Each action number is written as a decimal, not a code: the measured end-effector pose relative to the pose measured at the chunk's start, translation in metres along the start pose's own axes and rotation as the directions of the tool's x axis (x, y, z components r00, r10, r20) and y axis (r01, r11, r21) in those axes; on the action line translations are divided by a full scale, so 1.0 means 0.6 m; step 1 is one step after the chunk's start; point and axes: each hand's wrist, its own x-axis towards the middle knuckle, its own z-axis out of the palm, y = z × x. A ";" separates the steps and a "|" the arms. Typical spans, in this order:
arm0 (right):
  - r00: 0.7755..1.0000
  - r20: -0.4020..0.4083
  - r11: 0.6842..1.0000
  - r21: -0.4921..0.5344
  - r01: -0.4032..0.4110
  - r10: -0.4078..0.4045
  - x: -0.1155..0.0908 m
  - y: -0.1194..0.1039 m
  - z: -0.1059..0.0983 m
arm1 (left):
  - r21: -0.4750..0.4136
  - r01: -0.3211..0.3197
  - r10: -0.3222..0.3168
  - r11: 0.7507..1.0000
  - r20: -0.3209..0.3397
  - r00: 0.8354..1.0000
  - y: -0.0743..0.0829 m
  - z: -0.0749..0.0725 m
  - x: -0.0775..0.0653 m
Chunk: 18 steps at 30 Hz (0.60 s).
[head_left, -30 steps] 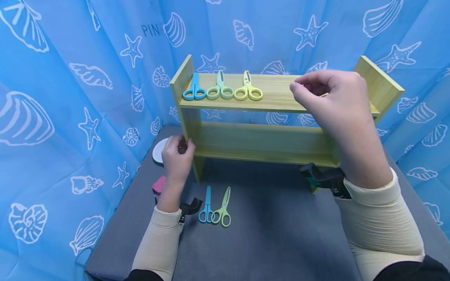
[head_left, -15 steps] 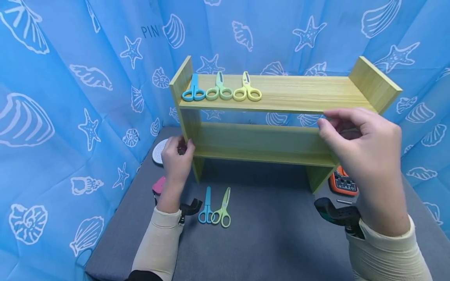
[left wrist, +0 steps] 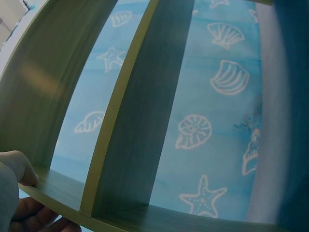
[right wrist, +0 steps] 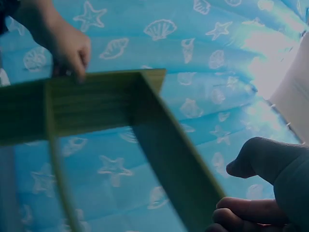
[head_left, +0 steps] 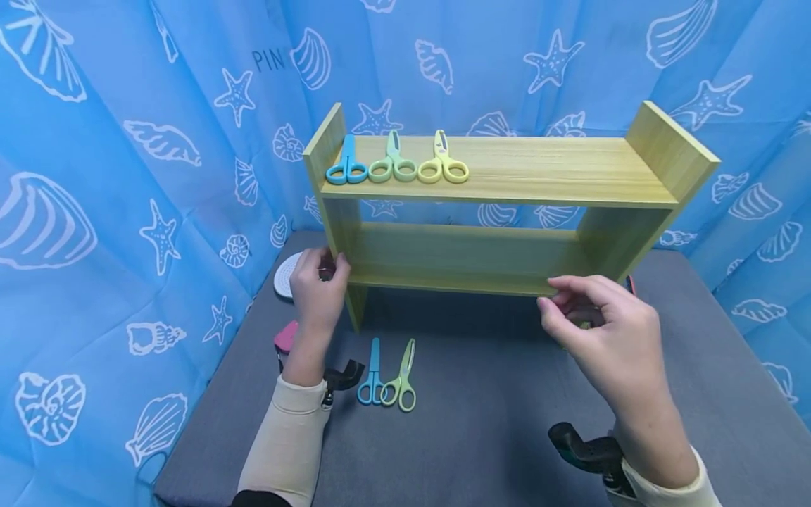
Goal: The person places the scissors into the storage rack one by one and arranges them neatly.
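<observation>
A two-tier wooden shelf stands on the grey table. With thumb and fingers on either side of the panel's edge, my left hand grips the shelf's left side panel. My right hand is in front of the lower board's right end, its fingers loosely bent and holding nothing; the right wrist view shows a gap between thumb and fingers. Blue scissors, pale green scissors and yellow scissors lie side by side on the top board. Blue scissors and green scissors lie on the table, handles overlapping.
Left of the shelf are a white perforated round thing and a pink object. A red-edged object shows partly behind the right hand. A blue shell-print curtain encloses the table.
My right hand has come down from over the top board's right part to the lower board's front. My left hand stays on the side panel. The scissors have not moved.
</observation>
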 end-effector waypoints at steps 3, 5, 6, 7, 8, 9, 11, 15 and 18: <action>0.998 0.030 0.998 0.022 -0.054 0.053 -0.021 0.009 0.019 | -0.003 0.002 -0.002 1.000 -0.002 1.000 -0.001 0.000 -0.001; 0.995 0.051 0.996 0.021 -0.092 0.090 -0.034 0.014 0.032 | -0.006 0.004 -0.004 1.000 0.000 1.000 0.000 0.000 -0.001; 0.992 0.063 0.994 0.015 -0.107 0.106 -0.040 0.017 0.038 | -0.009 0.006 -0.006 1.000 -0.001 1.000 0.000 0.000 -0.001; 0.990 0.074 0.992 0.011 -0.122 0.121 -0.046 0.019 0.043 | -0.008 0.006 -0.006 1.000 0.000 1.000 0.001 0.000 -0.001; 0.988 0.082 0.991 0.006 -0.135 0.134 -0.051 0.022 0.049 | -0.007 0.006 -0.006 1.000 0.001 1.000 0.002 0.000 0.000; 0.985 0.090 0.989 -0.001 -0.146 0.145 -0.057 0.025 0.054 | -0.007 0.006 -0.006 1.000 0.000 1.000 0.002 0.000 0.000; 0.981 0.106 0.986 -0.009 -0.164 0.164 -0.067 0.031 0.065 | -0.002 0.006 -0.006 1.000 0.000 1.000 0.004 -0.001 0.000; 0.970 0.149 0.981 -0.010 -0.191 0.191 -0.088 0.045 0.091 | 0.004 0.008 -0.008 1.000 0.002 1.000 0.003 -0.001 0.000; 0.960 0.187 0.977 0.011 -0.214 0.209 -0.106 0.052 0.115 | -0.003 0.006 -0.006 1.000 0.005 1.000 0.002 -0.001 0.000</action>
